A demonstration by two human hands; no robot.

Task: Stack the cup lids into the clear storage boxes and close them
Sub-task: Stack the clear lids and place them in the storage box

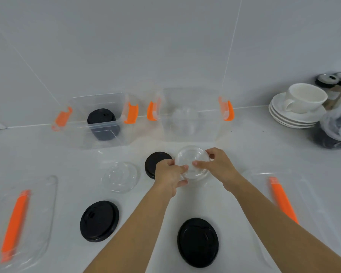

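Note:
Both my hands hold a clear cup lid (193, 160) just above the white counter, in front of the right clear box (191, 133). My left hand (170, 173) pinches its left edge and my right hand (218, 164) grips its right edge. The right box is open, with orange latches, and holds a stack of clear lids (184, 120). The left clear box (106, 137) is open and holds a stack of black lids (103, 124). Loose on the counter lie a clear lid (120, 177) and three black lids (155, 162) (99, 221) (197, 242).
Two clear box covers with orange strips lie flat, one at the left (18, 221) and one at the right (295, 205). A white cup on stacked saucers (299, 107), a bag of lids (337, 131) and jars stand at the back right. A tiled wall rises behind the boxes.

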